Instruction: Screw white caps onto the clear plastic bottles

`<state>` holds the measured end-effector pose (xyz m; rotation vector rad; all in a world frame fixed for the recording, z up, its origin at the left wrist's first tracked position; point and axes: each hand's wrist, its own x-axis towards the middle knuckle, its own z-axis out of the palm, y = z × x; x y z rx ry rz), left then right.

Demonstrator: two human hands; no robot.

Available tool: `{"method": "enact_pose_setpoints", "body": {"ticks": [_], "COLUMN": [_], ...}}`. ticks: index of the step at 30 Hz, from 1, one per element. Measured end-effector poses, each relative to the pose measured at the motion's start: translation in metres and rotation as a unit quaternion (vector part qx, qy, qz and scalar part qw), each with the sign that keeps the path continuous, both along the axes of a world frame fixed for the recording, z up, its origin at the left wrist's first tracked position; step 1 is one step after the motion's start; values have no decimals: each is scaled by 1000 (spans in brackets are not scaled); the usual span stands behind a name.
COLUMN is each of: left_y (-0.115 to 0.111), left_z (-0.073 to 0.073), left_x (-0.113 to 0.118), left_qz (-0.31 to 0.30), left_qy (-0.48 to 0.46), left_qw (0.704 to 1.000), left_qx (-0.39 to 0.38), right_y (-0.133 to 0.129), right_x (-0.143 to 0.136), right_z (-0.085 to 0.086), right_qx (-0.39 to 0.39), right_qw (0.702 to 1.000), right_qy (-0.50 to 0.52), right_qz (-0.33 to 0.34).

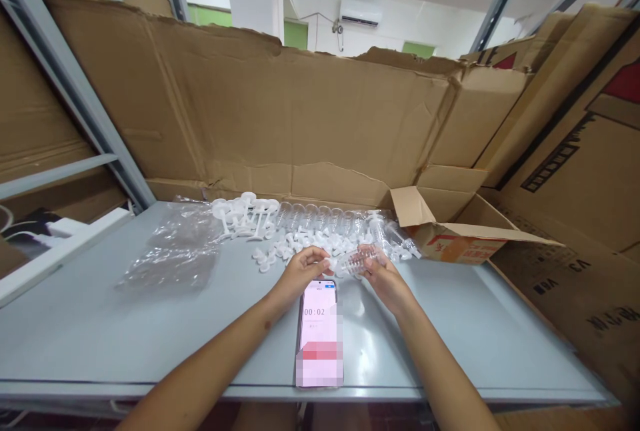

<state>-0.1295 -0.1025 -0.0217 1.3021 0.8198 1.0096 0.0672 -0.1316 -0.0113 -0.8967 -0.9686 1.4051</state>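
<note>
One clear ribbed tube [353,262] was clasped in the right hand [384,276], above the middle of the table [150,337]. One small white piece [331,265] was pinched in the left hand [304,268]. Loose white parts [310,242] lay toward the far edge; one phone [320,331], by the near edge.

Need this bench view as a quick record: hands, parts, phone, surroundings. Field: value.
left hand: at a small white piece by the held tube's left end
right hand: grip closed on a clear tube
loose parts: pile of small white pieces beyond the hands
back row: clear tubes, with disc-ended white parts to their left
phone: face up, reading 00:02
far left: crumpled clear bag
right: open cardboard box
surface: grey tabletop
</note>
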Motion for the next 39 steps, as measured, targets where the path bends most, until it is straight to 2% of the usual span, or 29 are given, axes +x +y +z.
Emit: {"method": "enact_pose_setpoints", "body": {"ticks": [6, 11, 18, 22, 26, 28, 30, 33, 35, 39], "left_y": [-3, -4, -3, -5, -9, -11, -12, -13, -14, -15], "left_z": [-4, -2, -5, -2, -2, -3, -5, -4, -2, 1], "left_x": [0, 1, 3, 3, 2, 1, -1, -3, -3, -4], "left_qz": [-13, -15, 32, 40, 64, 94, 122, 130, 130, 143], "left_qy": [-64, -36, -24, -22, 17, 65, 100, 117, 121, 131], "left_qw": [998, 999, 999, 997, 985, 965, 934, 886, 875, 878], "left_qx": [-27, -28, 5, 60, 160, 234, 322, 430, 450, 438], "right_y": [-2, -5, -7, -7, -7, -7, -7, -6, -5, -4], "right_x": [-1, -5, -8, -7, -6, -6, -5, -5, -5, -6], "right_z": [4, 7, 5, 6, 7, 6, 5, 3, 2, 0], "right_qx": [20, 23, 53, 65, 55, 50, 46, 43, 42, 40], "right_qw": [1000, 1000, 998, 998, 998, 998, 998, 997, 997, 997], "right_qy": [16, -3, -18, -13, 6, 16, 26, 39, 46, 42], "right_qz": [4, -1, 8, 14, 32, 39, 43, 44, 48, 51]}}
